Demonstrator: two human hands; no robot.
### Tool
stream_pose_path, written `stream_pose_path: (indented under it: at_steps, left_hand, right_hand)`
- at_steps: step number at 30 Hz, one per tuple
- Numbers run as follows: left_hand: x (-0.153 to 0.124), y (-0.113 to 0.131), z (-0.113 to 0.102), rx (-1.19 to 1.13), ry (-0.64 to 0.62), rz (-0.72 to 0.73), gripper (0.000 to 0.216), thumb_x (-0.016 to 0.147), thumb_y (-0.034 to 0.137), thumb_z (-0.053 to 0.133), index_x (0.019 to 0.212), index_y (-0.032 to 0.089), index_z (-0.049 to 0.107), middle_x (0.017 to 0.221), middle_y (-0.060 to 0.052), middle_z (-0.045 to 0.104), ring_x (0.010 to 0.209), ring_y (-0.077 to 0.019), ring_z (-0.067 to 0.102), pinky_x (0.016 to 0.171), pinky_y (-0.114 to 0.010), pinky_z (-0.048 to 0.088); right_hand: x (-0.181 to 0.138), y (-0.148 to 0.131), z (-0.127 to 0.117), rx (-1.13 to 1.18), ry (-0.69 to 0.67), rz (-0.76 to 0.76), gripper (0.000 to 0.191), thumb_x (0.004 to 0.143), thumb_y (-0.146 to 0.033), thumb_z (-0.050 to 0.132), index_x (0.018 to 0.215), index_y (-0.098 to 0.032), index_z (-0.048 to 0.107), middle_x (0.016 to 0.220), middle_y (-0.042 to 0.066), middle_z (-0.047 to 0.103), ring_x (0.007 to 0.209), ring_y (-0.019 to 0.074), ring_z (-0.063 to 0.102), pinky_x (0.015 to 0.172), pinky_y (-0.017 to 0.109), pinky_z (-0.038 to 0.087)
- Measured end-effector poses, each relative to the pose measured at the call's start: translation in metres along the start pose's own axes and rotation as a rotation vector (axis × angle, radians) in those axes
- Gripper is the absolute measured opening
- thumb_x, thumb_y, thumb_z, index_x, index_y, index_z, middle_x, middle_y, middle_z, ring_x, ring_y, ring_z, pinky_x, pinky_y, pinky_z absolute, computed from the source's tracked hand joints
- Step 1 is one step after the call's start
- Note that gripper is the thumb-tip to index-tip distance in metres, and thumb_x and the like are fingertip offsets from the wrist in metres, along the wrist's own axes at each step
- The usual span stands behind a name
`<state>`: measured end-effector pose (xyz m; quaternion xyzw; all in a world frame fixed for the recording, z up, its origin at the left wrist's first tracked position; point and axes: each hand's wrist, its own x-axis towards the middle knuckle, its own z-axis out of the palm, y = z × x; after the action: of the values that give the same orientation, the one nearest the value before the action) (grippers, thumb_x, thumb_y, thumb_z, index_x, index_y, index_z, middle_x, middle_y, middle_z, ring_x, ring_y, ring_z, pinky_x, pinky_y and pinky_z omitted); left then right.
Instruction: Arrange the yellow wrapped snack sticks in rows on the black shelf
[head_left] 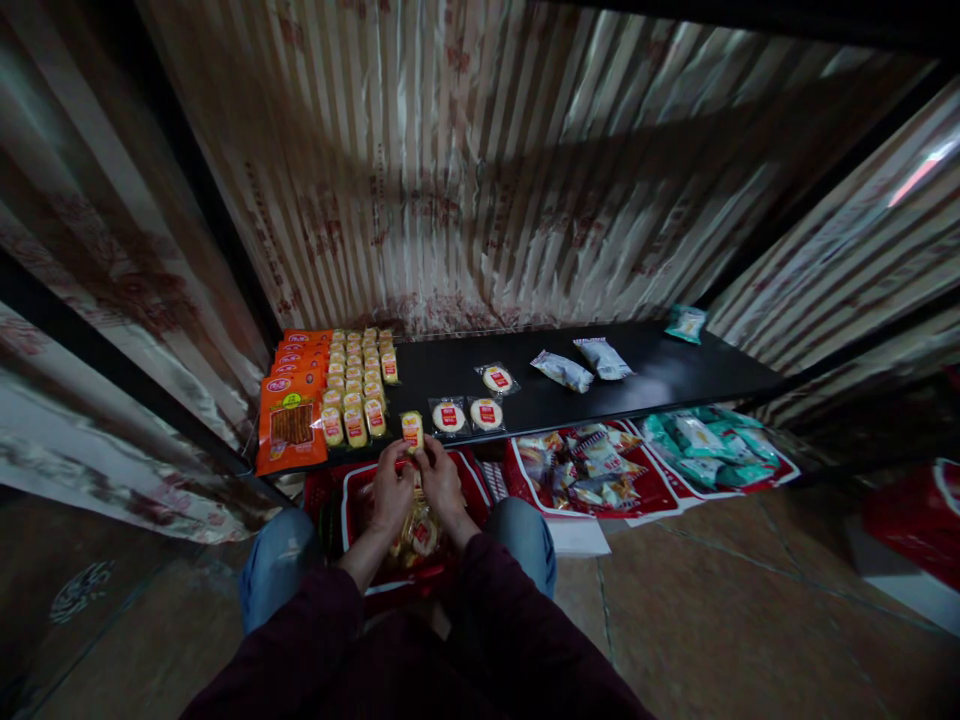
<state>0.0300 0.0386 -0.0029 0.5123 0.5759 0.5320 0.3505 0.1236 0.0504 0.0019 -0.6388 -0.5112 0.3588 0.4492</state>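
My left hand [391,487] and my right hand [441,478] are together at the front edge of a low black shelf [660,380], both pinching a small yellow snack packet with a red label [412,429]. The packet stands upright at the shelf edge. To its left lie rows of several like yellow packets [358,385], and further left a stack of orange packets [294,405]. Under my hands a red bag [360,500] holds more yellow packets [420,535]. To the right of the held packet lie three round white packets [486,412].
Two silvery-white packets [581,365] and a teal packet [686,323] lie further right on the shelf. Below the shelf, red bags hold mixed snacks [585,470] and teal packets [705,440]. Striped patterned walls enclose the shelf. Tiled floor [750,620] lies to the right.
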Motion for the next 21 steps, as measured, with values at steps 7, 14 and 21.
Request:
stream_pose_path:
  at_steps: [7,14,21]
  left_hand:
    - [0.026,-0.005,0.007,0.066,0.024,0.012,0.03,0.07,0.004,0.045,0.093,0.017,0.06,0.104,-0.008,0.061,0.1,-0.0177,0.057,0.097,-0.037,0.043]
    - [0.048,-0.002,0.009,0.12,-0.017,-0.059,0.034,0.075,0.006,0.045,0.104,0.016,0.06,0.113,-0.01,0.063,0.109,-0.0191,0.057,0.101,-0.038,0.04]
    - [0.067,0.011,0.015,0.176,-0.059,-0.134,0.039,0.077,0.008,0.044,0.112,0.014,0.059,0.127,-0.012,0.059,0.12,-0.0193,0.052,0.108,-0.035,0.034]
  right_hand:
    - [0.034,0.017,0.022,0.014,0.103,-0.076,0.034,0.078,-0.019,0.05,0.108,-0.013,0.064,0.109,0.012,0.067,0.099,0.0215,0.061,0.094,0.036,0.045]
    - [0.062,0.025,0.037,0.053,0.083,-0.143,0.036,0.074,-0.014,0.047,0.106,-0.016,0.063,0.106,0.009,0.068,0.096,0.0203,0.062,0.093,0.037,0.046]
    - [0.089,0.027,0.047,0.129,0.098,-0.14,0.036,0.071,-0.016,0.049,0.104,-0.015,0.063,0.097,0.007,0.069,0.09,0.0202,0.063,0.088,0.036,0.049]
